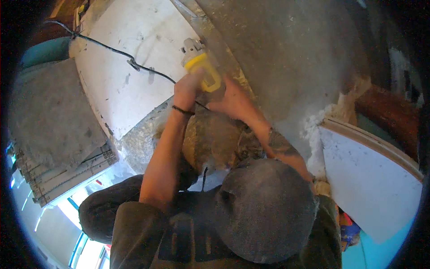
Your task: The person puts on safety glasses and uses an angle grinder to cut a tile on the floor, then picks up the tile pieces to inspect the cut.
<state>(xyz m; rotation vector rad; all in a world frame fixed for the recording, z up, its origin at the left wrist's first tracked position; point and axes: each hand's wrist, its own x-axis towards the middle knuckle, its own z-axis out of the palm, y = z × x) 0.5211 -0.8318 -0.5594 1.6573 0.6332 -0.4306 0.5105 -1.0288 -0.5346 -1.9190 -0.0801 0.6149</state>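
Observation:
Both my hands hold a yellow and grey angle grinder [202, 66] against the edge where a white slab [134, 58] meets a grey dusty surface [291, 58]. My left hand [186, 89], with a dark band on the wrist, grips the tool's body from the left. My right hand [233, 101] holds it from the right, just below the yellow handle. The grinder's black cable [112, 50] runs across the white slab to the upper left. A dust-covered cap [264, 210] shows at the bottom of the view, between my arms.
A stack of dust-covered tiles [58, 134] lies at the left. A white panel [371, 179] leans at the right, with white rubble [313, 134] beside it. A brown pipe-like shape [385, 107] is at the right rim.

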